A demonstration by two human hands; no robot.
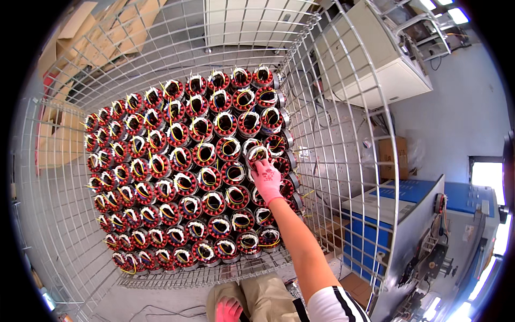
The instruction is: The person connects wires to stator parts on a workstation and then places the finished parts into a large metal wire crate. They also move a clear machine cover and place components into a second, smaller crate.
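Observation:
A tall wire mesh cage (pixel 343 134) holds several rows of round motor stators (pixel 182 177) with red-brown copper windings, white wraps and yellow leads. My right hand (pixel 266 181), in a pink glove, reaches down over the cage's right side and grips one stator (pixel 257 154) that sits slightly above the layer near the right wall. My left hand (pixel 229 310), also in a pink glove, rests low by my knee at the bottom edge, fingers loosely curled, holding nothing that I can see.
Flattened cardboard (pixel 107 37) lies beyond the cage at the upper left. A beige cabinet (pixel 375 64) stands at the upper right, a blue machine (pixel 402 214) at the right. A cardboard box (pixel 394 158) sits on the grey floor between them.

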